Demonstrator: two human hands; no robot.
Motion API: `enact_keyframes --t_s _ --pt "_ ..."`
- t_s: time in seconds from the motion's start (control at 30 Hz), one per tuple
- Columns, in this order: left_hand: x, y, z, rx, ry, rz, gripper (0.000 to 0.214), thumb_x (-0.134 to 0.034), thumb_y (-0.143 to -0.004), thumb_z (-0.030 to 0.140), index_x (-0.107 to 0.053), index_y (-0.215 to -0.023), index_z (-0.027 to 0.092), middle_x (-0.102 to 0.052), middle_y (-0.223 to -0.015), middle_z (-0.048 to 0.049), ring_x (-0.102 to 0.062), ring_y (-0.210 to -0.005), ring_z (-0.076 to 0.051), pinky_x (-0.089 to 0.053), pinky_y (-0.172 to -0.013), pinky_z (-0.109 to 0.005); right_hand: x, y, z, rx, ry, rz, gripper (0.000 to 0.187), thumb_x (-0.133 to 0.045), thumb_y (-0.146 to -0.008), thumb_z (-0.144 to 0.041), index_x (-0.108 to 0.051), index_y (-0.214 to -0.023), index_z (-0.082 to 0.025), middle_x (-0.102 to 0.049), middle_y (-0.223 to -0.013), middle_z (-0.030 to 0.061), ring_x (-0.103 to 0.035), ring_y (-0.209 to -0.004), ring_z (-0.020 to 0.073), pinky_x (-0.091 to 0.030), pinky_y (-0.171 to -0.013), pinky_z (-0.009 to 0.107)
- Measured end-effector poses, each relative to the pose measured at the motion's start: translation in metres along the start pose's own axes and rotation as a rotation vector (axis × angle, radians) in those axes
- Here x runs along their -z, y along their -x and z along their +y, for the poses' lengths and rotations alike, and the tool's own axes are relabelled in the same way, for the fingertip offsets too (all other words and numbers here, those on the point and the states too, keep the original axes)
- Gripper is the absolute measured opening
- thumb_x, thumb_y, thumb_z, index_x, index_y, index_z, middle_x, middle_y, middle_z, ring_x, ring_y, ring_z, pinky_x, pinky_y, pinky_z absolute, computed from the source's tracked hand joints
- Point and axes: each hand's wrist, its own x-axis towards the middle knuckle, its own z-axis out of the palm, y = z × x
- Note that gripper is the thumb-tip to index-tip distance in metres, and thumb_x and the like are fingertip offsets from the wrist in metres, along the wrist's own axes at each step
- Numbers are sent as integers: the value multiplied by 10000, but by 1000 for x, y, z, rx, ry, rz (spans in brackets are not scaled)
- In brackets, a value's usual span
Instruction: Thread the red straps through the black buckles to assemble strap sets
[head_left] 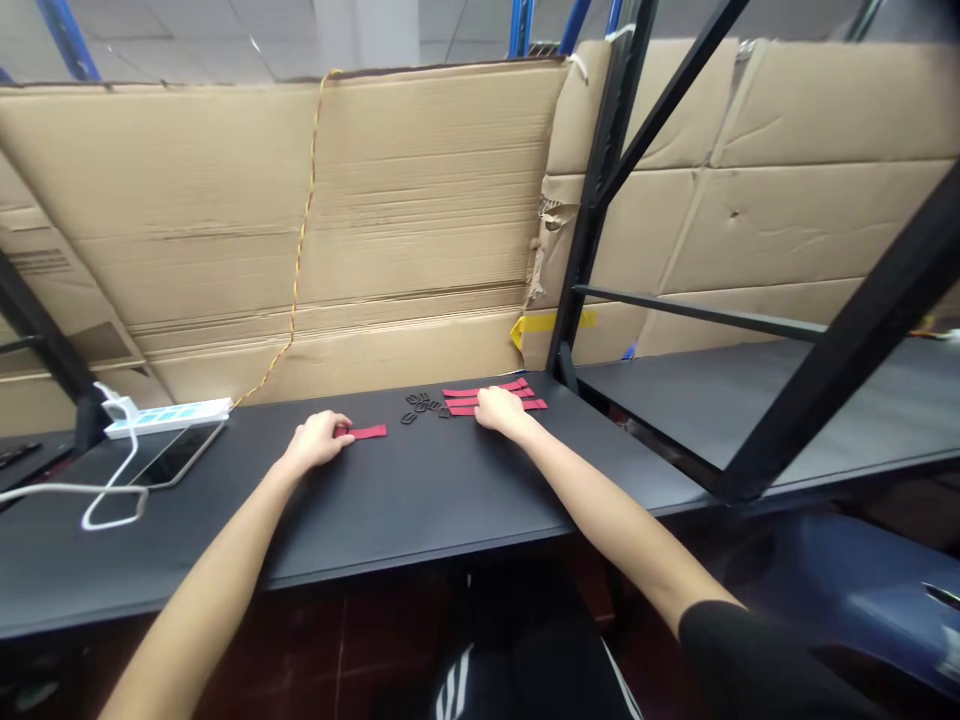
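Note:
On the left, my left hand point(321, 440) has its thumb and fingers closed on the end of a short red strap point(370, 432), which lies flat and points right. Farther right, my right hand point(499, 408) reaches over several red straps point(534, 405) laid side by side. Its fingers are curled down onto one of them, and the palm hides part of the strips. Between my hands sits a loose cluster of small black buckles point(423, 402), touching the left ends of the straps.
A white power strip point(169, 416) with a white cable point(112, 490) and a phone point(180, 455) lie at the left of the black tabletop point(420, 500). Cardboard panels point(420, 200) rise behind. A black metal frame point(592, 220) stands right of the straps.

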Motion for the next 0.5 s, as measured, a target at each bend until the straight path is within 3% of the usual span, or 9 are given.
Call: enact_keyframes --t_s 0.1,0.2,0.27,0.33,0.43,0.5 --pt "5 3 -7 125 -94 158 361 -586 -825 371 -640 -1155 235 -611 -1216 -109 -525 -1149 -328 -433 -906 -467 2 2 -5 43 -47 -49 179 -584 -766 -135 -697 -899 -98 -685 -953 197 -655 -919 308 -487 -742 328" --pt "6 7 10 15 -55 269 382 -524 -873 436 -634 -1161 210 -608 -1198 -114 -530 -1134 -299 -434 -932 -448 3 5 -17 241 -226 -135 126 -585 -785 -178 -703 -801 -136 -708 -803 104 -672 -757 219 -485 -671 257" --pt "3 10 30 -174 32 242 397 -471 -903 459 -634 -1165 208 -620 -1173 -99 -551 -1098 -258 -439 -946 -397 2 5 -24 386 -435 -164 163 -553 -821 -205 -700 -864 -149 -712 -792 62 -664 -684 168 -484 -650 234" --pt "-3 14 51 -378 90 141 409 -433 -924 472 -620 -1201 236 -613 -1212 -78 -547 -1118 -235 -425 -975 -378 -1 4 -27 452 -534 -97 200 -524 -841 -195 -692 -938 -144 -716 -830 62 -663 -702 160 -490 -685 243" --pt "-11 21 75 -560 114 -9 412 -406 -944 458 -604 -1247 262 -582 -1303 -63 -523 -1186 -225 -407 -995 -356 -8 2 -27 490 -368 46 212 -518 -839 -156 -704 -939 -134 -715 -918 102 -655 -894 202 -473 -823 280" --pt "-13 25 83 -610 115 -65 400 -393 -950 454 -638 -1205 265 -590 -1306 -56 -535 -1184 -226 -405 -989 -349 -12 1 -25 535 -254 65 221 -513 -853 -160 -713 -944 -135 -706 -976 127 -628 -997 224 -448 -883 293"
